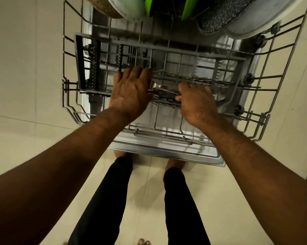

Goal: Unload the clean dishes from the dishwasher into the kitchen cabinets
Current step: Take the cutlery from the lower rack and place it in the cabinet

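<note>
We see a bundle of steel cutlery (164, 92) held low over the grey plastic cutlery tray (167, 47), which sits above the pulled-out grey wire lower rack (246, 115). The bundle lies between the two hands, with its long axis running left to right across the tray. The right hand (198, 103) has thumb and curled fingers closed round one end. The left hand (131, 91) lies palm down over the other end. We cannot tell whether that hand grips the cutlery or only rests on it, as its thumb is hidden.

Both hands are about equally near, one at each end, so we judge the next move to be a lift straight up and clear of the tray's ribs (a tilted bundle could shed pieces).

Two bright green plates (189, 7) and a dark speckled pan (218, 18) stand at the far end of the rack, not yet unloaded.
</note>
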A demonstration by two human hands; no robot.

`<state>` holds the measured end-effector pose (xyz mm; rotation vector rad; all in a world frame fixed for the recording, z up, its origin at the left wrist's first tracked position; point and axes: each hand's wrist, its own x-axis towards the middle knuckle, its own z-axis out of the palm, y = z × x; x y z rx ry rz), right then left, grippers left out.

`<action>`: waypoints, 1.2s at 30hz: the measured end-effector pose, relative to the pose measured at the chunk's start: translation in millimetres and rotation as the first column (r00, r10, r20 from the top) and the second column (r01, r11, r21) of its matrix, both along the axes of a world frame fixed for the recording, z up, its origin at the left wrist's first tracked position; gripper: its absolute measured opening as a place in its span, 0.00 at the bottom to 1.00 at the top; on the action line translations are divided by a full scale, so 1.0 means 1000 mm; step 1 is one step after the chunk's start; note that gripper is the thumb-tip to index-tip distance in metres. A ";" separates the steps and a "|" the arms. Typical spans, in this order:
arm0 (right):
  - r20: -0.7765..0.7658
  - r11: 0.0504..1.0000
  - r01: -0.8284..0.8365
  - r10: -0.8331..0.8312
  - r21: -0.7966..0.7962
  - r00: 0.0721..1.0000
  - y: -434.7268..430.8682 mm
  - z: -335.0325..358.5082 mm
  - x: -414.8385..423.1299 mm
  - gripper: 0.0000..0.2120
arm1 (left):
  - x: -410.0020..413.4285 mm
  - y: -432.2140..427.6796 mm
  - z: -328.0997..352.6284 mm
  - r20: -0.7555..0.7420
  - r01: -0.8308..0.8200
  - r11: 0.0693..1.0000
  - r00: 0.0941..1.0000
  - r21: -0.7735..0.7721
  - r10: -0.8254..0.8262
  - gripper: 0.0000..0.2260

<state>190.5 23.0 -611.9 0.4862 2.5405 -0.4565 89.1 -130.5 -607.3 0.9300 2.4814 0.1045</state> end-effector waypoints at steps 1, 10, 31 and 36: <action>-0.006 1.000 0.017 -0.016 0.004 1.000 -0.001 0.001 0.001 0.12 | 0.000 -0.001 0.000 0.008 -0.020 1.000 1.000 0.006 0.020 0.28; -0.057 0.994 0.076 -0.072 0.073 0.996 -0.006 0.013 0.011 0.15 | 0.003 -0.015 0.007 -0.010 -0.098 0.994 0.995 0.047 0.098 0.34; -0.052 0.806 0.387 -0.456 -0.448 0.888 -0.004 0.046 0.020 0.05 | 0.054 -0.005 0.057 0.802 -0.850 0.507 0.400 0.144 0.443 0.20; 0.019 0.784 0.336 -0.384 -0.522 0.923 -0.044 0.046 0.026 0.06 | 0.042 -0.018 0.054 0.946 -0.957 0.290 0.095 0.001 0.310 0.12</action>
